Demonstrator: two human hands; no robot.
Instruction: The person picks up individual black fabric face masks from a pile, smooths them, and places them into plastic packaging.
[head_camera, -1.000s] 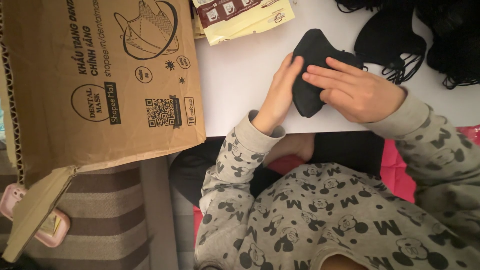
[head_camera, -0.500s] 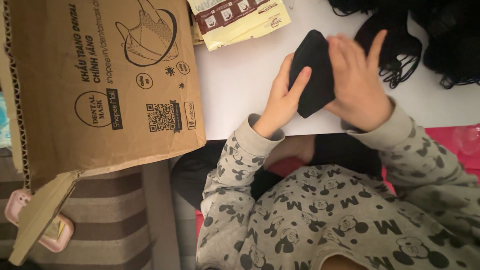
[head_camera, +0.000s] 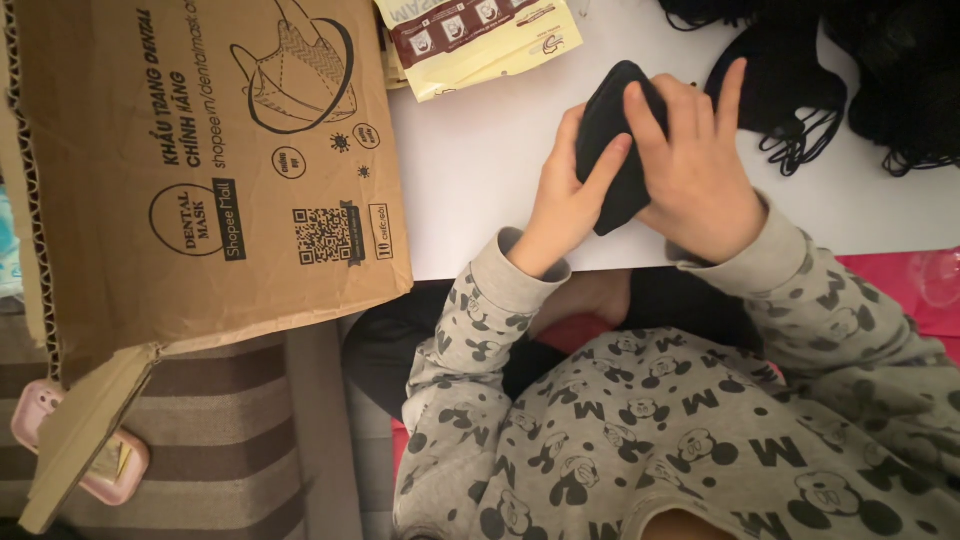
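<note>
A folded black face mask stack (head_camera: 612, 140) stands tilted just above the white table (head_camera: 470, 190), held between both hands. My left hand (head_camera: 565, 205) grips its left side, with the forefinger lying across the front. My right hand (head_camera: 700, 175) covers its right side with the fingers spread upward. Both sleeves are grey with a black cartoon print.
A large brown cardboard box (head_camera: 200, 170) lies at the left, with one flap hanging down. Beige mask packets (head_camera: 480, 40) lie at the table's far edge. Loose black masks with ear loops (head_camera: 800, 90) are heaped at the top right. A pink case (head_camera: 85, 470) sits at the lower left on a striped cushion (head_camera: 200, 440).
The black stack lay flat on the table under my right hand; both hands have since lifted and tilted it upright, and my right hand's fingers have spread over it.
</note>
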